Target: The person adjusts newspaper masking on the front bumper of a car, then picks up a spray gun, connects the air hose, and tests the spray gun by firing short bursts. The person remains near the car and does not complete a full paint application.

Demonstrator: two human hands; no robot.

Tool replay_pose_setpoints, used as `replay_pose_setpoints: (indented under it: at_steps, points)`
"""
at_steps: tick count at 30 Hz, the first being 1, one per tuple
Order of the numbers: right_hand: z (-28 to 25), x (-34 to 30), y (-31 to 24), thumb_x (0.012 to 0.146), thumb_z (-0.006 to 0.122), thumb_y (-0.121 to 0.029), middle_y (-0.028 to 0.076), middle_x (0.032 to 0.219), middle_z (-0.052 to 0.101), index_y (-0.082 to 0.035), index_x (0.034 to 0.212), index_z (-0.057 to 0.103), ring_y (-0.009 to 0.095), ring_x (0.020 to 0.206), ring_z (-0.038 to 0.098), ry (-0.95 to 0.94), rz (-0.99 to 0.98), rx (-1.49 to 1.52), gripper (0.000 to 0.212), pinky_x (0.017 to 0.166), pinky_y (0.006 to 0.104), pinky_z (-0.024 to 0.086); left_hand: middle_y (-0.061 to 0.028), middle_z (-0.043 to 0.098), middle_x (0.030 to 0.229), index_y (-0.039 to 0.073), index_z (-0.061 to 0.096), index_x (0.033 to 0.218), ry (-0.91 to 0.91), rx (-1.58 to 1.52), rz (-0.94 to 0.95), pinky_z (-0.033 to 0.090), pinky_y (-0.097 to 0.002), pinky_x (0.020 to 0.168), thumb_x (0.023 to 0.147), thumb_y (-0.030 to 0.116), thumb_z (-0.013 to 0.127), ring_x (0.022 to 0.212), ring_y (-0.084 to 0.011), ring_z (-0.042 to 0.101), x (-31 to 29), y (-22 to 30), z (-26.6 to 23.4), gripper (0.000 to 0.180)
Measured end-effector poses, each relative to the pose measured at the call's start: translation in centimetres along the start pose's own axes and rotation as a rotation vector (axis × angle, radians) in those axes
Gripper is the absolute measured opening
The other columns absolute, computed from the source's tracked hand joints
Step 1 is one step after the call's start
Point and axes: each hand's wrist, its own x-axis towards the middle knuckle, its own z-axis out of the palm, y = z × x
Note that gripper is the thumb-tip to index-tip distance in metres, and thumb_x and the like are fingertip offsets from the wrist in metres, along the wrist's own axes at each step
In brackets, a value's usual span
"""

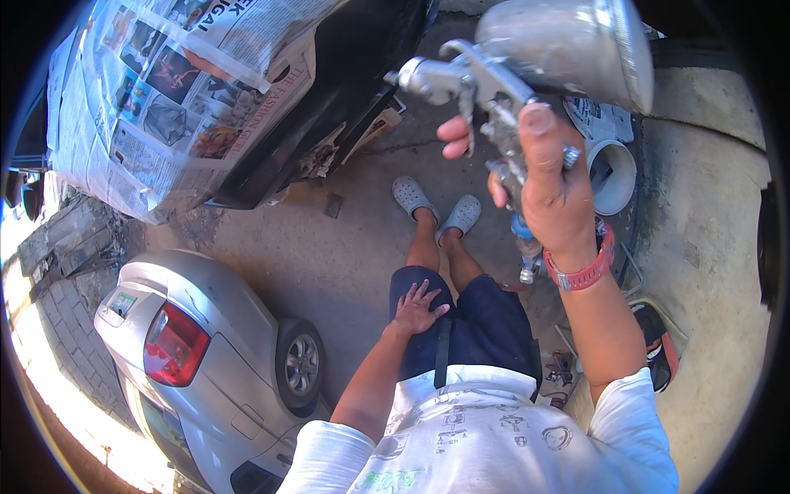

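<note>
A metal spray gun [492, 92] with a large silvery paint cup is held up at the upper right. My right hand [547, 169], with a red watch on the wrist, is closed round its handle, and fingers show at the trigger. The nozzle points left, toward a dark car panel [350, 90] whose neighbouring surface is masked with newspaper [189, 99]. A gap separates nozzle and panel. My left hand [418, 309] lies flat on the thigh of my dark shorts, fingers spread and holding nothing.
A silver car [222, 346] stands at the lower left, its tail light and rear wheel showing. White bucket [612, 177] and newspaper sheets [601, 119] sit by the concrete wall [691, 239] on the right. A black and red bag-like item [656, 346] lies behind my right arm.
</note>
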Motion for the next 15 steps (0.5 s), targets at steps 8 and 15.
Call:
replay_pose_setpoints:
  at_steps: [8,15]
  points:
    - [-0.6,2.5,0.3,0.108,0.044,-0.056,0.009,0.092,0.075,-0.002,0.127,0.068,0.011,0.080,0.071,-0.083,-0.029,-0.001,0.061,0.046,0.0224,0.046,-0.0063,0.014,0.176,0.031,0.038,0.162,0.010,0.009,0.006,0.013,-0.0566,0.128,0.098,0.075,0.045,0.162,-0.0327,0.010,0.2,-0.2,0.2,0.078]
    - [-4.8,5.5,1.0,0.109,0.036,-0.060,0.015,0.105,0.076,-0.005,0.133,0.062,0.018,0.088,0.075,0.245,-0.070,-0.153,0.066,0.047,0.0230,0.045,-0.0062,0.013,0.176,0.031,0.037,0.162,0.006,0.004,0.001,0.012,-0.0571,0.128,0.098,0.075,0.044,0.162,-0.0330,0.009,-0.1,-0.2,0.1,0.078]
